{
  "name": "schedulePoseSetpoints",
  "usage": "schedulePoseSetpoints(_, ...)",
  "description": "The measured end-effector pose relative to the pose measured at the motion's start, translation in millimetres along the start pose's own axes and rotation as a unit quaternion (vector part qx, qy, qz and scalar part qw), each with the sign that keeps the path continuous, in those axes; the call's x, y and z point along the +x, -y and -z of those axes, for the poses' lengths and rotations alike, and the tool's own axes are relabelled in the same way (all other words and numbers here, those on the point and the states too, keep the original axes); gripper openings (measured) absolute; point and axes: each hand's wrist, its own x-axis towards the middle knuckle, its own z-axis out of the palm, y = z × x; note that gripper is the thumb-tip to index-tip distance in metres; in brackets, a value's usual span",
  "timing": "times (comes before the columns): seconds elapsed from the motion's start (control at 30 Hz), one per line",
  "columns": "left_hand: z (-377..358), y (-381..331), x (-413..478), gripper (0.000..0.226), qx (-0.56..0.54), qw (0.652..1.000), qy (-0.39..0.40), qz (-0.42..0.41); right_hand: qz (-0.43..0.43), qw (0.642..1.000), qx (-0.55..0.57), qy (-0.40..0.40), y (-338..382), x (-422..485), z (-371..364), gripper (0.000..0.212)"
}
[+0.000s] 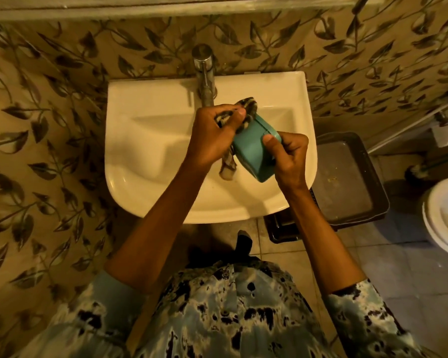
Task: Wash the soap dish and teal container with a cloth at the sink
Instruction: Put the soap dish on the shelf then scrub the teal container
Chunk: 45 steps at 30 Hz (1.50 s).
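— Nearest the lens: blotched blue-and-black shirt [217, 313], sleeves ending near the elbows, both bare forearms stretched out over a white sink [145, 161].
— And the teal container [251, 148]?
— Up over the basin, right of centre, tilted, clear of the porcelain. Gripped from the right by the right hand [287, 161], fingers curled round its far side, thumb pressed on the upper face near the edge.
— And the left hand [212, 138]?
— Just beside the container, fingers clenched round a striped cloth [248, 105]. Cloth bunched against the container's upper corner, touching it; one end poking up past the thumb, another dangling below the hand toward the basin.
— Any water from the tap [204, 73]?
— Cannot tell. Chrome, at the back rim of the sink, spout just behind the left knuckles.
— Round about?
— Leaf-patterned wall tiles [49, 125] to the left and behind. Dark rectangular tub [347, 177] low on the right, partly hidden behind the sink's rim and the right forearm. White toilet [445, 218] at the far right edge, standing on a tiled floor [398, 267].
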Motion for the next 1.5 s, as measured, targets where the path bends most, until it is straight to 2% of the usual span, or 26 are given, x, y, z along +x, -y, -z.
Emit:
schedulePoseSetpoints(0.07,0,-4,1,0.017,-0.038,0.998,-0.006,0.053,0.003,1.000,0.004,-0.001,-1,-5,1,0.034)
schedulePoseSetpoints(0.1,-3,-6,-4,0.016,-0.052,0.997,-0.017,0.055,0.003,1.000,0.006,-0.012,0,-6,1,0.036)
schedulePoseSetpoints(0.17,-12,-9,-24,0.020,-0.004,0.999,-0.050,-0.008,0.009,0.999,0.002,-0.031,3,-4,1,0.035)
schedulePoseSetpoints(0.23,-21,-9,-53,0.032,0.064,0.992,-0.049,-0.093,0.018,0.999,0.005,-0.036,9,-3,1,0.032)
schedulePoseSetpoints(0.3,-22,-7,-59,0.035,0.076,0.989,-0.059,-0.114,0.024,0.999,0.020,-0.033,11,-6,1,0.029)
schedulePoseSetpoints(0.4,-7,-11,-22,0.028,0.041,0.998,-0.056,-0.002,0.016,0.999,0.039,-0.028,12,-15,-2,0.036)
schedulePoseSetpoints(0.47,-2,-14,-16,0.025,-0.004,0.999,-0.032,0.009,0.016,0.998,0.046,-0.032,15,-16,-2,0.037)
schedulePoseSetpoints(0.63,-19,-14,-75,0.031,0.062,0.986,-0.049,-0.147,0.033,0.998,0.040,-0.036,17,-11,3,0.032)
schedulePoseSetpoints(0.7,-14,-10,-52,0.028,0.049,0.993,-0.055,-0.095,0.034,0.997,0.052,-0.035,14,-17,1,0.035)
schedulePoseSetpoints(0.77,-2,-7,-20,0.025,-0.060,0.997,-0.021,0.045,0.032,0.994,0.090,-0.046,16,-19,1,0.036)
schedulePoseSetpoints(0.83,10,-2,-2,0.028,-0.242,0.954,0.023,0.173,0.037,0.985,0.148,-0.078,20,-12,2,0.033)
schedulePoseSetpoints(0.87,12,2,0,0.031,-0.295,0.931,0.036,0.212,0.040,0.980,0.171,-0.090,21,-6,3,0.031)
schedulePoseSetpoints(0.97,11,8,-12,0.033,-0.360,0.900,0.065,0.235,0.035,0.980,0.179,-0.081,21,4,6,0.028)
schedulePoseSetpoints(1.03,6,9,-19,0.029,-0.348,0.914,0.031,0.208,0.011,0.988,0.149,-0.039,17,2,8,0.026)
schedulePoseSetpoints(1.1,5,6,-24,0.026,-0.337,0.923,-0.038,0.181,-0.023,0.996,0.089,0.012,11,-3,13,0.025)
schedulePoseSetpoints(1.2,20,9,-24,0.019,-0.350,0.914,-0.133,0.158,-0.075,0.994,0.015,0.080,4,-9,28,0.017)
schedulePoseSetpoints(1.27,39,15,-21,0.017,-0.351,0.906,-0.182,0.150,-0.122,0.987,0.004,0.105,-1,-11,40,0.024)
schedulePoseSetpoints(1.37,60,24,-20,0.018,-0.325,0.912,-0.210,0.134,-0.175,0.981,0.011,0.083,-3,-16,47,0.043)
schedulePoseSetpoints(1.43,64,26,-26,0.021,-0.287,0.929,-0.199,0.119,-0.182,0.982,0.002,0.047,-3,-16,48,0.044)
schedulePoseSetpoints(1.5,63,26,-34,0.025,-0.245,0.947,-0.185,0.096,-0.161,0.985,-0.043,0.047,-2,-16,48,0.044)
